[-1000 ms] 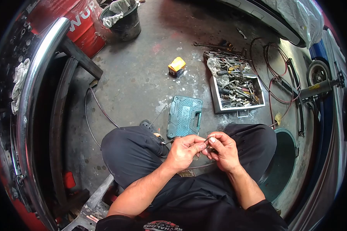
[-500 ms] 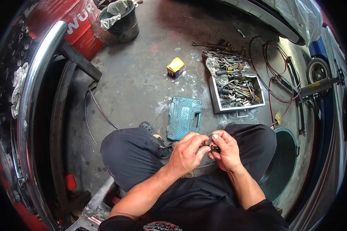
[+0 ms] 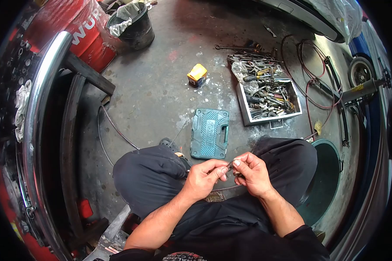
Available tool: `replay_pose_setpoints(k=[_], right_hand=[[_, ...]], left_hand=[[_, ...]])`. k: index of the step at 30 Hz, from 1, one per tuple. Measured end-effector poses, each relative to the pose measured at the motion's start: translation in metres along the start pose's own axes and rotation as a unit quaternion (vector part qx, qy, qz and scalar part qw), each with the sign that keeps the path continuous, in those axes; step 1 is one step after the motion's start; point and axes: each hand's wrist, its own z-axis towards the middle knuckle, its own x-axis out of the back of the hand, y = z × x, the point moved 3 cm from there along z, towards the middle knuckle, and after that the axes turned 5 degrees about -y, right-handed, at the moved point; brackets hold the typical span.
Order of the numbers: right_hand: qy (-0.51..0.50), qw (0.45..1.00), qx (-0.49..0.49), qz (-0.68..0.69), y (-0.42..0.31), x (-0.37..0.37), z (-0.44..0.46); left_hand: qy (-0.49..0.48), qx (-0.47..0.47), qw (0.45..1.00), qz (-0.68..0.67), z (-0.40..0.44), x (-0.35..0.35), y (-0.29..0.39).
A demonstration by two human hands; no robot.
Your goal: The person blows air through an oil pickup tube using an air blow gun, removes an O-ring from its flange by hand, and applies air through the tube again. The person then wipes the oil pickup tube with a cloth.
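Over my lap, my left hand (image 3: 204,177) and my right hand (image 3: 253,175) are close together, thumbs and fingers pinched. Between the fingertips is a small dark, thin part (image 3: 230,165); my fingers cover most of it, so its kind is unclear. Both hands seem to grip it, one at each end. Just beyond them, a teal plastic tool case (image 3: 209,132) lies closed on the floor, handle to the right.
A metal toolbox (image 3: 272,117) full of wrenches and screwdrivers stands ahead right, near a yellow-and-black box (image 3: 197,75). A green tub (image 3: 324,182) is by my right knee. A red hose (image 3: 307,104) coils at right. A chrome bar (image 3: 41,100) runs along the left.
My left hand has moved slightly left and down, and the gap between my hands is wider. My right hand has turned a little, covering more of the dark part.
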Motion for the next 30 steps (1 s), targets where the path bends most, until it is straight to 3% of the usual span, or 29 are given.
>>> replay_pose_setpoints(k=[3, 5, 7, 9, 11, 14, 17, 19, 20, 23, 24, 25, 27, 30], right_hand=[[0.014, 1.0, -0.017, -0.019, 0.002, 0.002, -0.001], [0.112, 0.992, -0.021, 0.049, 0.0, 0.009, 0.0], [0.13, 0.989, -0.004, 0.076, 0.003, 0.024, 0.004], [0.138, 0.988, -0.003, 0.067, 0.007, 0.025, 0.007], [0.172, 0.981, 0.019, 0.085, 0.0, 0.032, 0.012], [0.208, 0.972, 0.022, 0.105, -0.002, 0.047, 0.013], [0.213, 0.972, 0.022, 0.101, 0.001, 0.049, 0.016], [0.221, 0.968, 0.027, 0.117, -0.002, 0.046, 0.018], [0.214, 0.967, 0.032, 0.138, -0.002, 0.045, 0.018], [0.231, 0.96, -0.026, 0.159, -0.004, 0.043, 0.018], [0.215, 0.965, -0.048, 0.144, -0.002, 0.043, 0.017], [0.211, 0.965, -0.049, 0.148, 0.002, 0.043, 0.015], [0.164, 0.984, -0.065, 0.041, 0.009, 0.042, 0.014], [0.176, 0.98, -0.073, 0.054, 0.019, 0.047, 0.013]], left_hand=[[-0.005, 0.008, 1.0, 0.019, 0.011, 0.002, 0.005], [0.052, 0.009, 0.993, 0.103, 0.027, 0.005, 0.014], [0.1, 0.011, 0.983, 0.152, 0.06, 0.007, 0.01], [-0.01, 0.055, 0.998, -0.004, 0.087, -0.021, -0.005], [-0.079, 0.059, 0.995, -0.031, 0.1, -0.043, -0.013], [-0.071, 0.064, 0.995, 0.028, 0.106, -0.05, -0.011], [-0.101, 0.129, 0.984, 0.063, 0.109, -0.039, -0.016], [-0.073, 0.085, 0.978, 0.174, 0.127, -0.024, -0.014], [-0.008, 0.062, 0.975, 0.214, 0.143, -0.012, -0.022], [0.166, 0.066, 0.91, 0.374, 0.2, 0.052, -0.112], [0.172, 0.054, 0.852, 0.492, 0.21, 0.067, -0.134], [0.174, 0.055, 0.849, 0.496, 0.215, 0.08, -0.155], [0.123, 0.011, 0.785, 0.607, 0.229, 0.093, -0.179], [0.078, -0.001, 0.757, 0.649, 0.223, 0.097, -0.183]])
